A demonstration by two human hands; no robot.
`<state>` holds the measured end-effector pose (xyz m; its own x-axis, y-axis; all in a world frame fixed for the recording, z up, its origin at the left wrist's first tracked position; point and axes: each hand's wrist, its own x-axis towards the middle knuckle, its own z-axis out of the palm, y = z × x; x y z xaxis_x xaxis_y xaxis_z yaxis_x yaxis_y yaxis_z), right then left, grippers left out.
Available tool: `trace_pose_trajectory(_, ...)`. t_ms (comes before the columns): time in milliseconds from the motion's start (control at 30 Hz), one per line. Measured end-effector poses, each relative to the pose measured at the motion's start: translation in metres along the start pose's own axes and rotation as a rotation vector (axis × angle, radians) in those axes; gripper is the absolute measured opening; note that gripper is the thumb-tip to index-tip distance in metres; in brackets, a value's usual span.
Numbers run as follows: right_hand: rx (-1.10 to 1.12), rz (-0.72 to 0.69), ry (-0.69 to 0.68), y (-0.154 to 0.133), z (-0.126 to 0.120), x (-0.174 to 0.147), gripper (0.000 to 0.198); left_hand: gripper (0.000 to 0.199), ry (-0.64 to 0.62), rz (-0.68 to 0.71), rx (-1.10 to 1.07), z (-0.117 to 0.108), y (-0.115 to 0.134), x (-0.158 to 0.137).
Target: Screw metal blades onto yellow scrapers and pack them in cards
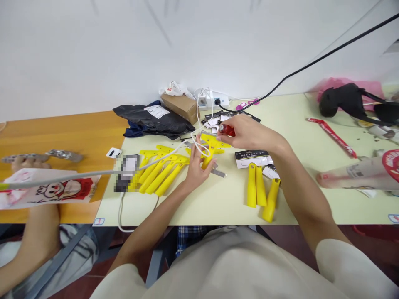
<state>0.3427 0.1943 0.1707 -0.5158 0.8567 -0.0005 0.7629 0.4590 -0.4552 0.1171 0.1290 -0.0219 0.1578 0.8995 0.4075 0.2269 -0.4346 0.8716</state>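
Observation:
My left hand (198, 169) is closed around the handle of a yellow scraper (212, 143), its wide head pointing away from me. In my right hand (247, 132) is a red-handled screwdriver (227, 130), held over the right side of that head; its tip is hidden. Below the scraper lies a flat metal blade (219, 172), partly covered. Several yellow scrapers (165, 172) lie fanned out left of my left hand. To the right are three loose yellow handles (257, 187), beside black-and-white packaging cards (253, 158).
A white cable (168, 155) crosses in front of my left hand. Behind are a black plastic parcel (156, 120), a cardboard box (181, 107) and a power strip (212, 101). A phone (129, 166) lies left. A co-worker's hand (26, 163) rests on the orange table.

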Motion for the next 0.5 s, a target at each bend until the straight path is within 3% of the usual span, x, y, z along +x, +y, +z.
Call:
trace_pose_trajectory(133, -0.013, -0.016, 0.019, -0.002, -0.005, -0.005, 0.044, 0.091, -0.021, 0.326, 0.286, 0.000, -0.004, 0.005)
trace_pose_trajectory(200, -0.014, -0.023, 0.025, -0.004, -0.006, -0.006, 0.042, 0.091, 0.007, 0.422, 0.363, 0.002, -0.008, 0.008)
trace_pose_trajectory(300, -0.003, -0.035, 0.038, -0.008, -0.007, -0.009, 0.039, 0.083, 0.080, 0.448, 0.377, 0.007, -0.013, 0.013)
trace_pose_trajectory(500, 0.028, -0.030, 0.078, -0.013, -0.011, -0.016, 0.038, 0.059, 0.146, 0.349, 0.356, 0.019, -0.013, 0.020)
